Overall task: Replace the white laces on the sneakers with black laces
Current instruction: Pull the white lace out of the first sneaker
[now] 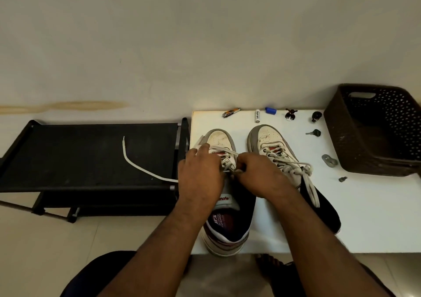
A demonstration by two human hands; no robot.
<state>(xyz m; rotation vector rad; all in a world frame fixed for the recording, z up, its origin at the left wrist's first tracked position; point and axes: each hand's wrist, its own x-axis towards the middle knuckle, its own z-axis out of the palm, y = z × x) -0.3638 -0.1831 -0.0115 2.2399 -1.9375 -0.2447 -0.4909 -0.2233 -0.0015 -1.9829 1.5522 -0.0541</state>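
Left sneaker (pixel 224 208) at near edge of white table (pixel 364 217). Left hand (pixel 200 173) on its eyelets, fingers curled, hold unclear; right hand (pixel 257 173) pinches white lace (pixel 141 169), loose end trailing left of sneaker. Right sneaker (pixel 273 146) beside, laced. Brown basket (pixel 337 137) far right.

There are two sneakers (pixel 224 183) on the counter (pixel 364 217), one brown basket (pixel 373 128), one battery (pixel 257 116), and two hands (pixel 200 173).
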